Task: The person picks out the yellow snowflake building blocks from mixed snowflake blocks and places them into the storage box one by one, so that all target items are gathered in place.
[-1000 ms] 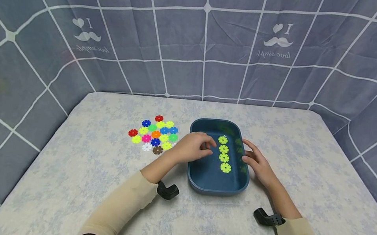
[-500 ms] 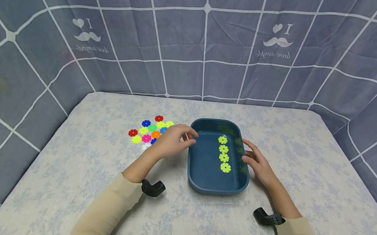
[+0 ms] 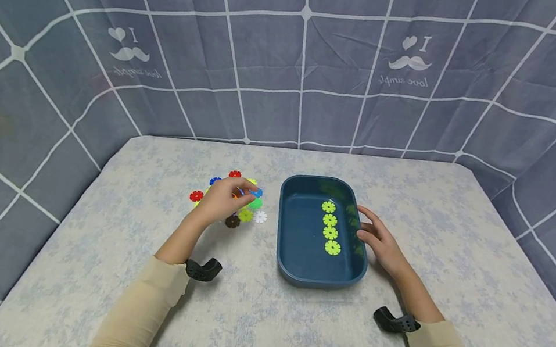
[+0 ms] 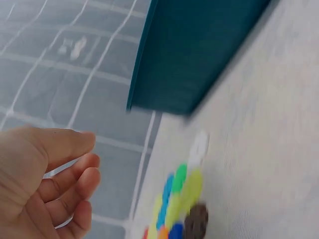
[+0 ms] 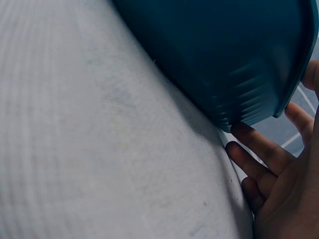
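My left hand (image 3: 222,199) hovers over a spread of coloured notched discs (image 3: 245,215), its fingers loosely bent. Nothing shows between thumb and fingers in the left wrist view, where the hand (image 4: 50,184) is above the table beside the discs (image 4: 174,199). Part of the spread lies hidden beneath it. My right hand (image 3: 383,243) touches the right side of a dark blue tray (image 3: 297,267); in the right wrist view its fingertips (image 5: 241,128) rest against the tray's outer wall (image 5: 214,64). Several yellow-green discs (image 3: 330,233) lie in a column inside the tray.
A patterned pale cloth covers the table (image 3: 277,337). Grey-blue curtains (image 3: 262,54) with white lines stand behind it and at both sides. Dark wrist devices (image 3: 204,270) are on both arms.
My left hand has moved left from above the tray to above the coloured discs. My right hand, the tray and the yellow-green discs in it have stayed in place.
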{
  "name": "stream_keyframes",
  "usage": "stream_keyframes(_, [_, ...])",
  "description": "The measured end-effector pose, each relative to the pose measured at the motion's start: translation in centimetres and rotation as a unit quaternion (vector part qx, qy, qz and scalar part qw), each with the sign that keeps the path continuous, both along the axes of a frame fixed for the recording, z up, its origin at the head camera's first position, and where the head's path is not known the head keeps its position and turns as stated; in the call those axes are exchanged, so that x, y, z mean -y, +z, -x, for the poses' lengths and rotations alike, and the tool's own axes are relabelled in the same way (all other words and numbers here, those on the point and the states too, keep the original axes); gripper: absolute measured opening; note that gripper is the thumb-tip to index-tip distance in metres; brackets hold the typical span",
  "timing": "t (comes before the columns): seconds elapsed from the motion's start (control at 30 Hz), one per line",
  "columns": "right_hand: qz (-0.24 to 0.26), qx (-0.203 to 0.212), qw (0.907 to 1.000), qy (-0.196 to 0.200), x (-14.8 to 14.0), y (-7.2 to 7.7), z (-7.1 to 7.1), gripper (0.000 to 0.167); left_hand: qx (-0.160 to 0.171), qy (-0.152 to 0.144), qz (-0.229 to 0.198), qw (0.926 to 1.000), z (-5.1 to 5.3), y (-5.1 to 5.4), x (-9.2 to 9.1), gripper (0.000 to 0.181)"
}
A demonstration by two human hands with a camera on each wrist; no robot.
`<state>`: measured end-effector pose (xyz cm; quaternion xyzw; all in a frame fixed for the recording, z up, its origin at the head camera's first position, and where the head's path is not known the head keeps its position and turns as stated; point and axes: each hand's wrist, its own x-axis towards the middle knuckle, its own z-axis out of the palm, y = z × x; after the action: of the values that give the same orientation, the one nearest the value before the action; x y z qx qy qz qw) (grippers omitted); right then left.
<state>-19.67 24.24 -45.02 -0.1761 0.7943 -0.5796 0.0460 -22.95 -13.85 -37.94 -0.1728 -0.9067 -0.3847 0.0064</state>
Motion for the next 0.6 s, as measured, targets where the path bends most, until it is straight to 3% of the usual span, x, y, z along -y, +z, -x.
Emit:
stream_keyframes(0.3, [0.001,-0.003,1.0000,-0.001,0.0,0.1,0.0,0.057,0.027,0.114,-0.027,0.9928,1.8,-2.0,4.5,0.026])
stream_keyframes(0.47, [0.001,0.000,1.0000,0.001,-0.1,0.0,0.0,0.057,0.040,0.198,-0.061,0.9775,2.6,-3.6,6.7,0.025])
stream_keyframes(0.6, [0.003,0.000,1.0000,-0.001,-0.1,0.0,0.0,0.057,0.055,0.237,-0.068,0.9677,3.0,-4.8,7.7,0.028])
